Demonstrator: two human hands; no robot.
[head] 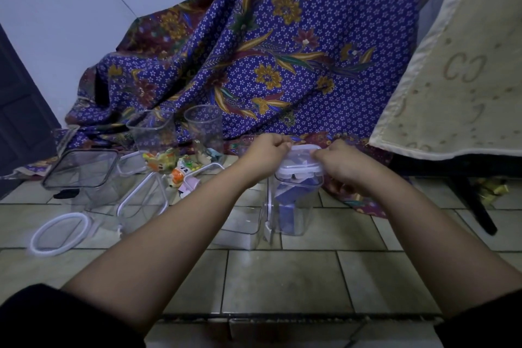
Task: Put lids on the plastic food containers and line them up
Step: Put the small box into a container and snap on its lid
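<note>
A tall clear square container (pixel 293 206) stands on the tiled floor at centre. A white-rimmed lid (pixel 300 159) sits on top of it. My left hand (pixel 267 154) grips the lid's left edge and my right hand (pixel 339 162) grips its right edge, both with fingers curled. A lower clear container (pixel 240 224) lies just left of it, partly hidden by my left forearm. Further left are a large square container (pixel 82 168) with a dark rim, two open clear containers (pixel 151 131) (pixel 204 128) at the back, and a loose round white lid (pixel 59 233).
Loose square white-rimmed lids (pixel 144 200) and small colourful packets (pixel 175 167) lie between the containers. A purple floral cloth (pixel 268 51) drapes behind. A table with a beige cloth (pixel 457 79) and a dark leg (pixel 477 206) stands at the right. A dark door (pixel 19 110) is at the left.
</note>
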